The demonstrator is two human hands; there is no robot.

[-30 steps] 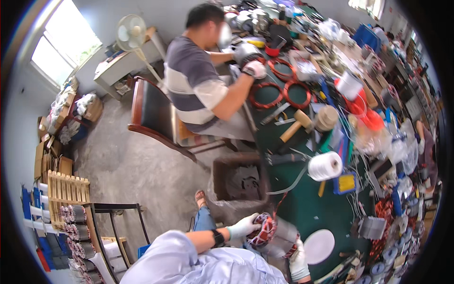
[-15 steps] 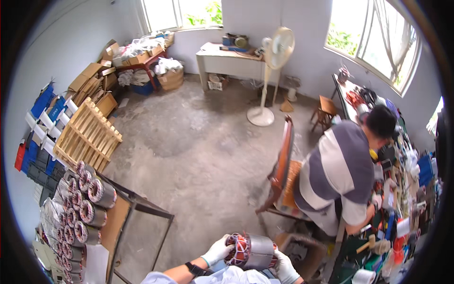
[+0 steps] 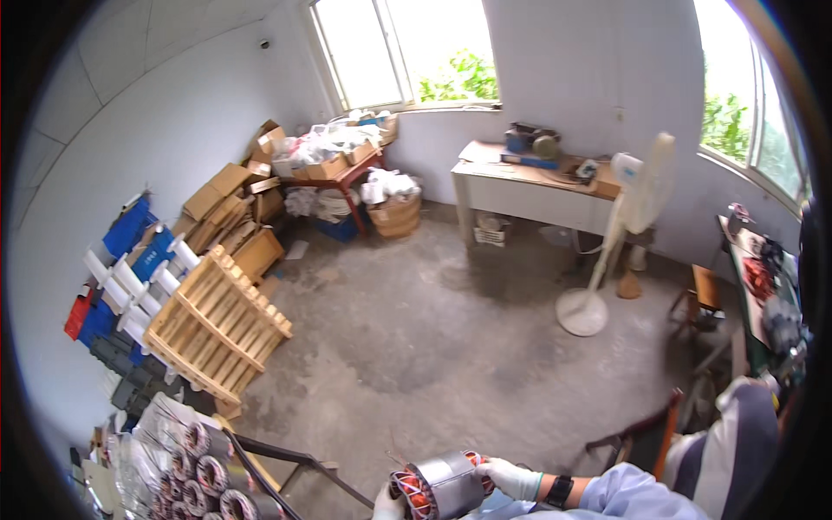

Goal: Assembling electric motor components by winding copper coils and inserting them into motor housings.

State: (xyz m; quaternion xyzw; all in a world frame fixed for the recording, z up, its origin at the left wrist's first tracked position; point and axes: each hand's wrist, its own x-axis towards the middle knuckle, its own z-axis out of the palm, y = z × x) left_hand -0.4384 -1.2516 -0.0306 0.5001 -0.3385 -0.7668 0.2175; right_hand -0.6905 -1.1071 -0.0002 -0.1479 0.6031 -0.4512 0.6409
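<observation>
At the lower edge, I hold a motor stator (image 3: 451,484), a grey metal cylinder with red-orange windings laced in white at its ends. My left hand (image 3: 387,504), in a white glove, grips the winding end on the left and is partly cut off by the picture's edge. The opposite end sits in my gloved right hand (image 3: 513,478), whose fingers curl round the windings. A black watch (image 3: 559,492) is on my right wrist. To the left, several similar stators (image 3: 208,475) are stacked on a stand.
A dark metal frame (image 3: 299,459) juts out beside the stacked stators. Behind it leans a wooden pallet (image 3: 217,325). A standing fan (image 3: 598,277) is at the right, before a desk (image 3: 529,195). A co-worker in a striped shirt (image 3: 737,451) sits by a chair (image 3: 646,429) at lower right.
My view has swung left and up, so the room shifts right and down in the picture. The co-worker is now mostly out of view. Both hands still hold the stator.
</observation>
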